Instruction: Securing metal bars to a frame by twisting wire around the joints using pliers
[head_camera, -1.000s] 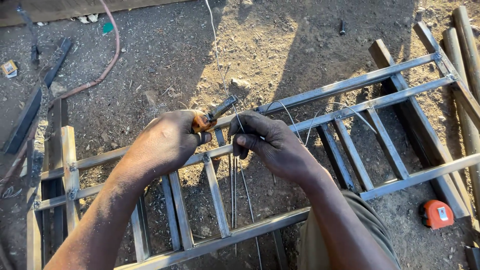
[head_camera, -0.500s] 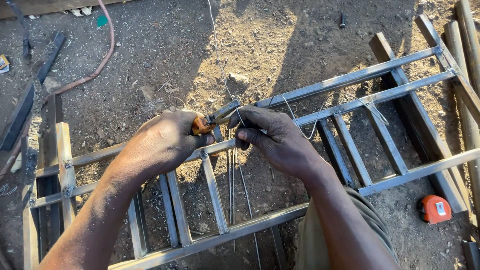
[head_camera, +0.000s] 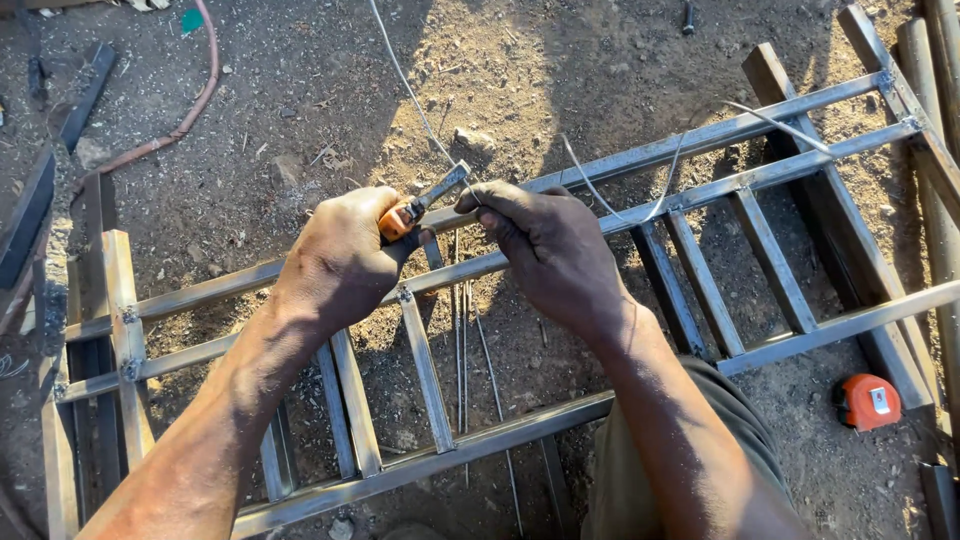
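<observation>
Both hands are staying clamped at the middle of the welded steel frame (head_camera: 640, 160), barely shifted from a moment ago. Left hand (head_camera: 340, 262) is gripping orange-handled pliers (head_camera: 425, 203), whose jaws are pointing toward one o'clock. Right hand (head_camera: 550, 250) is pinching thin wire (head_camera: 640, 205) against the upper rail, fingers closed. An orange tape measure (head_camera: 868, 402), rounded, is lying at four o'clock on the dirt.

2 hands, the left hand (head_camera: 340, 262) and the right hand (head_camera: 552, 252), are working over 1 metal frame (head_camera: 700, 140); 1 orange-handled tool (head_camera: 420, 205), 1 orange tape measure (head_camera: 868, 401) and 1 red hose (head_camera: 190, 110) are lying about.
</observation>
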